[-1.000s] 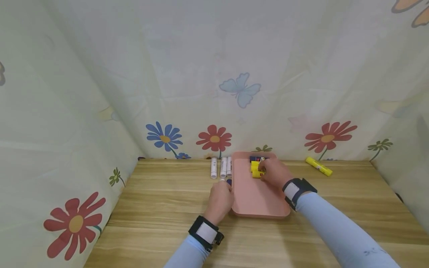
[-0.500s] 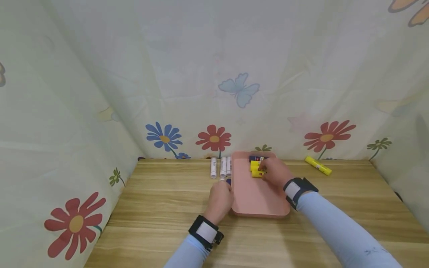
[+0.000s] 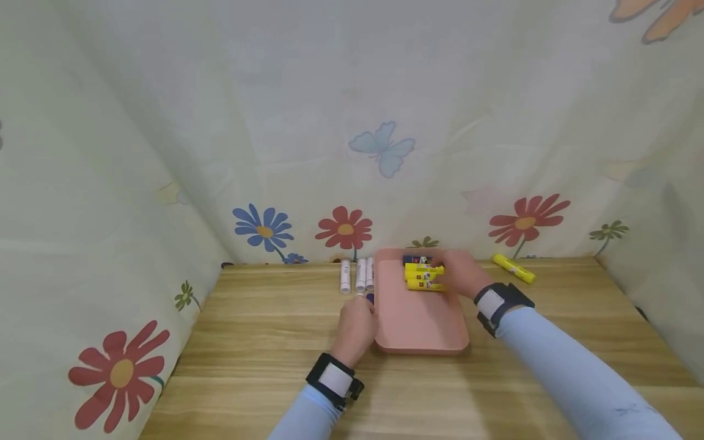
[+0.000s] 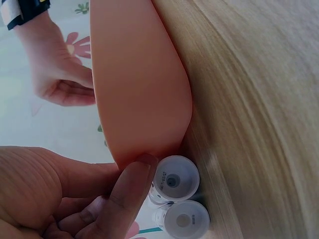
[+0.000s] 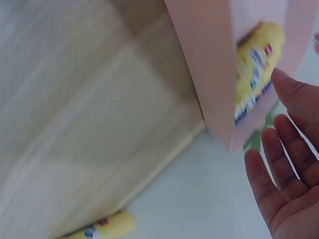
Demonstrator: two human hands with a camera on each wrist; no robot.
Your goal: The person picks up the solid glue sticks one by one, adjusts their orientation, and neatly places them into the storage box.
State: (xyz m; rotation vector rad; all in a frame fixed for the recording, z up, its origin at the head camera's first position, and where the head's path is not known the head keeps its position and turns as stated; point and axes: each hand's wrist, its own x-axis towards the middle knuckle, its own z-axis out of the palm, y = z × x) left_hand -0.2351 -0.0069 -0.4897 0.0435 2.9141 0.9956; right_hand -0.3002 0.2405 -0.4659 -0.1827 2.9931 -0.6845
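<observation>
Pink tray nr curtain; bench extends both sides. L hand pinches L wall; R hand, fingers released, over R wall nr yellow sticks.

No word can be read on the labels of the yellow sticks and the dark stick in a pink tray, nor on the lone yellow stick outside it; white sticks carry lettering, equally illegible. Tiny print (too fine to decipher) marks two white ends.
</observation>
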